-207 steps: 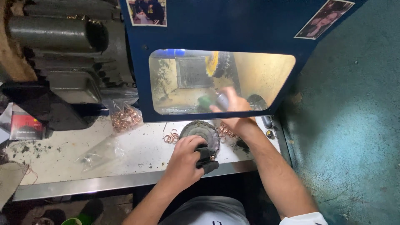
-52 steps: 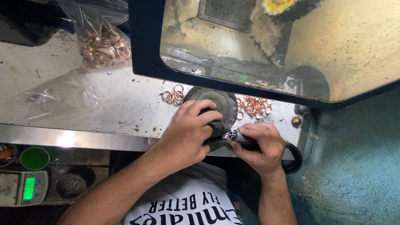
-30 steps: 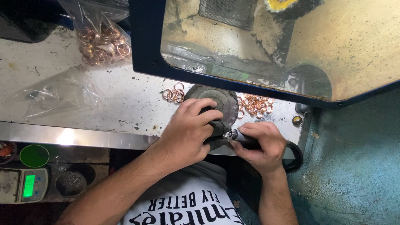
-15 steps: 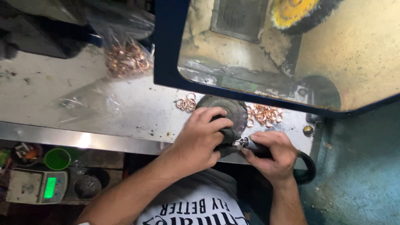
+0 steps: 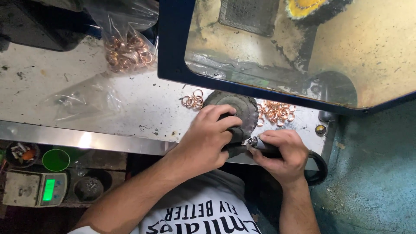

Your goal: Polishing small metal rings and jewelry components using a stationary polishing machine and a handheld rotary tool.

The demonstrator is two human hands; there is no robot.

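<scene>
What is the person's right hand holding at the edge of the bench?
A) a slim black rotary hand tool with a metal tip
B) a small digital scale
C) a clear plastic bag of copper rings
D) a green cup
A: the right hand grips a slim black rotary tool, its metal tip pointed toward the small dark piece pinched in the left hand, beside the round dark buffing pad.

- A dark, thin rotary tool [image 5: 265, 148] lies sideways at the bench's front edge — its shiny metal tip points left, and a black cord loops off to the right.
- A small dark piece [image 5: 236, 132] (too hidden to name) sits at that tip, pinched tight — just before a round, dusty grey pad [image 5: 236, 108].
</scene>
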